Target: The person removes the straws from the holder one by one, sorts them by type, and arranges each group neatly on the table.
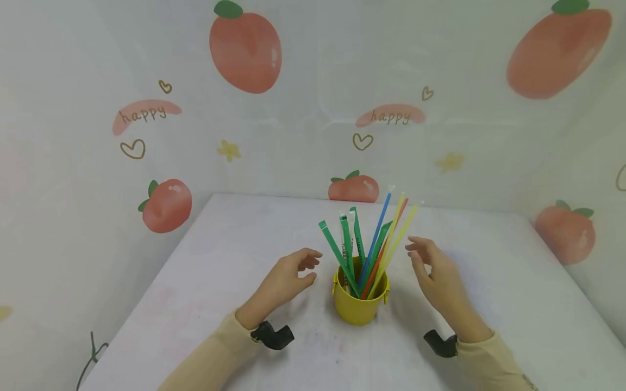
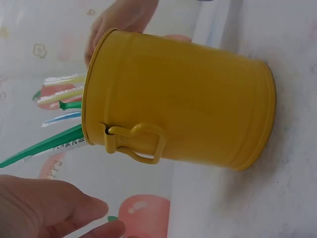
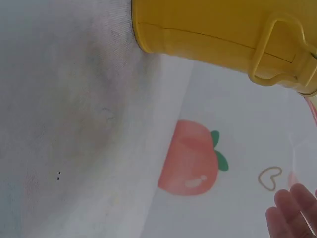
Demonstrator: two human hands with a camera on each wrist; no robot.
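A yellow metal bucket [image 1: 358, 312] with small side handles stands upright on the table. Several wrapped straws lean in it: green-wrapped ones [image 1: 335, 247] to the left, a blue straw [image 1: 379, 231], an orange straw [image 1: 375, 269] and yellow straws [image 1: 402, 231] to the right. Left of the bucket, my left hand [image 1: 288, 274] hovers with relaxed, slightly bent fingers and nothing in it. My right hand [image 1: 440, 277] is raised on the other side, its fingers loosely extended and holding nothing. In the left wrist view a bucket handle [image 2: 141, 144] hangs against the yellow wall.
The white-covered table [image 1: 235, 228] runs back to a pale curtain [image 1: 303, 136] printed with peaches, hearts and flowers. Dark wrist mounts [image 1: 272, 335] are strapped on both wrists. A thin dark cord [image 1: 93, 355] shows at the left table edge.
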